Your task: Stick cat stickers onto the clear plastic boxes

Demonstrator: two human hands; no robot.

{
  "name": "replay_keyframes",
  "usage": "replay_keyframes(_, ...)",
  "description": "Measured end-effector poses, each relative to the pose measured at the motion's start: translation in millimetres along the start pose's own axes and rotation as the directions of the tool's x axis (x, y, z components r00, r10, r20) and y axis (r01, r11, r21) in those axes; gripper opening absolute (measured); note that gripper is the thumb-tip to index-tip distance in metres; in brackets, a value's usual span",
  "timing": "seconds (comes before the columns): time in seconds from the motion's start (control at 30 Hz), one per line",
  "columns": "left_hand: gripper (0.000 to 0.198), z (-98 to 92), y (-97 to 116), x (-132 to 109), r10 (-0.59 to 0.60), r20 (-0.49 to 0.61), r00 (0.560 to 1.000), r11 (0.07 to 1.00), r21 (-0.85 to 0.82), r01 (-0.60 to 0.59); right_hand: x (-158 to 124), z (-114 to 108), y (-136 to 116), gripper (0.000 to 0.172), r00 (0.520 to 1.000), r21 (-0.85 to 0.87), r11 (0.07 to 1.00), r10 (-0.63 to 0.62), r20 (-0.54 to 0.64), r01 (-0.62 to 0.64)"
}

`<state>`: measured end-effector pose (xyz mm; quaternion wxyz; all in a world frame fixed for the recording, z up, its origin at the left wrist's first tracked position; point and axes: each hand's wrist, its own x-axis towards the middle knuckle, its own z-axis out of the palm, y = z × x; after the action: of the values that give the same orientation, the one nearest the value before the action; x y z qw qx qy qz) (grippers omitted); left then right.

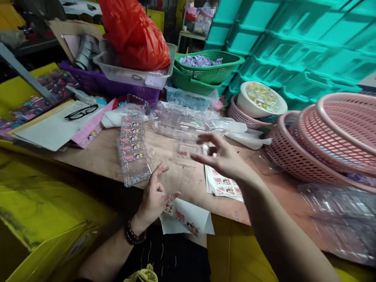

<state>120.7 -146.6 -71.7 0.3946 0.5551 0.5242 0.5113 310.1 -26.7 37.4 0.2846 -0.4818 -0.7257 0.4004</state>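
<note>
My left hand (154, 197) is held over the table's front edge, thumb and forefinger spread, nothing between them. Just below its thumb, a white sheet of cartoon stickers (188, 219) hangs at the edge. My right hand (220, 156) reaches over the middle of the table with its fingers apart. By its fingertips is a blurred clear plastic box (188, 147) with a pink mark; whether they touch it I cannot tell. More sticker sheets (225, 186) lie under my right wrist. Left of my hands, a row of clear boxes (132, 147) with cow stickers lies overlapped.
Clear plastic boxes (188, 121) lie across the back. Pink baskets (293, 156) and stacked clear packaging (343, 223) take up the right side. Glasses (80, 112) rest on papers at left. Behind stand a purple crate (114, 86), green baskets (211, 72) and a white bowl (246, 105).
</note>
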Motion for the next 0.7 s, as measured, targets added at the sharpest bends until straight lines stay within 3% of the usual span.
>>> replay_keyframes(0.1, 0.051, 3.0, 8.7, -8.3, -0.032, 0.078, 0.996, 0.999, 0.028, 0.03, 52.6, 58.2, -30.0, 0.066, 0.982, 0.02, 0.982, -0.188, 0.034, 0.187)
replay_keyframes(0.17, 0.04, 8.3, 15.1, -9.7, -0.025, 0.159, 0.987, 1.0, 0.017, 0.023, 85.2, 99.2, -44.2, 0.073, 0.954, -0.073, 0.955, -0.281, 0.101, 0.289)
replay_keyframes(0.27, 0.037, 15.7, 21.1, -5.1, -0.037, 0.185, 0.982, 0.999, -0.003, 0.038, 118.3, 131.9, -53.9, 0.078, 0.952, -0.178, 0.943, -0.252, 0.171, 0.282)
replay_keyframes(0.37, 0.034, 17.9, 21.6, 4.0, -0.066, 0.109, 0.992, 0.997, 0.037, 0.062, 112.3, 116.1, -56.2, 0.082, 0.954, -0.178, 0.942, -0.257, 0.157, 0.283)
replay_keyframes(0.47, 0.029, 18.9, 19.7, 12.5, -0.081, 0.025, 0.996, 0.995, 0.067, 0.079, 57.2, 70.7, -54.0, 0.068, 0.972, -0.206, 0.952, -0.209, 0.104, 0.227)
replay_keyframes(0.53, 0.025, 21.8, 19.0, 16.4, -0.098, 0.018, 0.995, 0.994, 0.057, 0.097, 5.3, 41.0, -47.2, 0.057, 0.961, -0.244, 0.968, 0.013, 0.277, 0.058)
replay_keyframes(0.6, 0.024, 26.5, 19.2, 19.1, -0.124, 0.05, 0.991, 0.992, 0.021, 0.123, -42.9, 19.8, -34.0, 0.062, 0.884, -0.266, 0.959, 0.21, 0.418, -0.101)
replay_keyframes(0.7, 0.03, 32.8, 19.7, 22.2, -0.22, 0.141, 0.965, 0.947, -0.205, 0.246, -88.7, 4.3, -6.6, 0.042, 0.896, -0.102, 0.94, 0.34, 0.286, -0.325)
